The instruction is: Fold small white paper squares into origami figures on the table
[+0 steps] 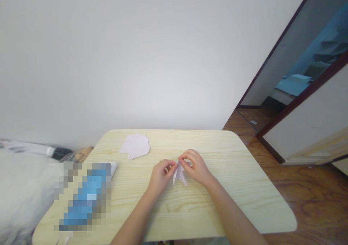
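A small folded white paper piece [179,175] with pointed flaps is held just above the light wooden table [244,187], near its middle. My left hand [161,176] pinches its left side with fingers closed. My right hand [196,167] grips the top and right side, fingers curled over the fold. Both forearms reach in from the bottom edge.
A loose stack of white paper sheets [135,146] lies at the table's back left. A blurred blue and grey object [86,194] rests on the left side. Pale bedding [19,187] lies left of the table; wooden floor [312,197] and an open doorway are to the right.
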A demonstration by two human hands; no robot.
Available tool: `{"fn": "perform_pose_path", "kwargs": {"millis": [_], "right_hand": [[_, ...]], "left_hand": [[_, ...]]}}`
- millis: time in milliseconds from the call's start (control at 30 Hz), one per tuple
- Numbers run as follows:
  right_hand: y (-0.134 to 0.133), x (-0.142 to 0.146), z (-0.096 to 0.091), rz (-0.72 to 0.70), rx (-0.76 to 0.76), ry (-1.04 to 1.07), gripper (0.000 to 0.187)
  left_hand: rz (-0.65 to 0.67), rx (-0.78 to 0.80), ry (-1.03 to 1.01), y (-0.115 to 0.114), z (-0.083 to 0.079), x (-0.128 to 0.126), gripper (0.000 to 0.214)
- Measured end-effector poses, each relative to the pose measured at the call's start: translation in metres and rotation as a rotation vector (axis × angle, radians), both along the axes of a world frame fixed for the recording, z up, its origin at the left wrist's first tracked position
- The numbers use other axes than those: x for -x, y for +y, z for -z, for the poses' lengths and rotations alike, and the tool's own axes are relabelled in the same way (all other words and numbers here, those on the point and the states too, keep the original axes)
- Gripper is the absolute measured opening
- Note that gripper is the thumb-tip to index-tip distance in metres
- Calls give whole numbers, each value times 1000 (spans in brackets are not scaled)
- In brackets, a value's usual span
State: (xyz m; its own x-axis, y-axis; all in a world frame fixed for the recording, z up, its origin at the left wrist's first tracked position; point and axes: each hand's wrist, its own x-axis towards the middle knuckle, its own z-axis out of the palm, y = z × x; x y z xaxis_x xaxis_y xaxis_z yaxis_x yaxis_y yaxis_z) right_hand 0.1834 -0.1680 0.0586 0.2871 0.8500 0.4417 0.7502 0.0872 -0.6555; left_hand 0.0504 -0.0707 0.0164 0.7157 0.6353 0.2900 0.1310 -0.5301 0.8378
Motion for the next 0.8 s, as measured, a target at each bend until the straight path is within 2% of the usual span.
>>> {"fn": "perform_pose_path", "kwargs": {"millis": [267,467,800], "right_hand": [[-1,2,-1,-23,-36,33,15],[-1,0,0,-38,-6,24,5],[-2,-4,0,-89,44,57,7]], "left_hand": [[-1,-2,16,-2,-3,0,20],[9,-33,29,-2,-2,0,21],[118,-105,25,1,-7,1,22]]}}
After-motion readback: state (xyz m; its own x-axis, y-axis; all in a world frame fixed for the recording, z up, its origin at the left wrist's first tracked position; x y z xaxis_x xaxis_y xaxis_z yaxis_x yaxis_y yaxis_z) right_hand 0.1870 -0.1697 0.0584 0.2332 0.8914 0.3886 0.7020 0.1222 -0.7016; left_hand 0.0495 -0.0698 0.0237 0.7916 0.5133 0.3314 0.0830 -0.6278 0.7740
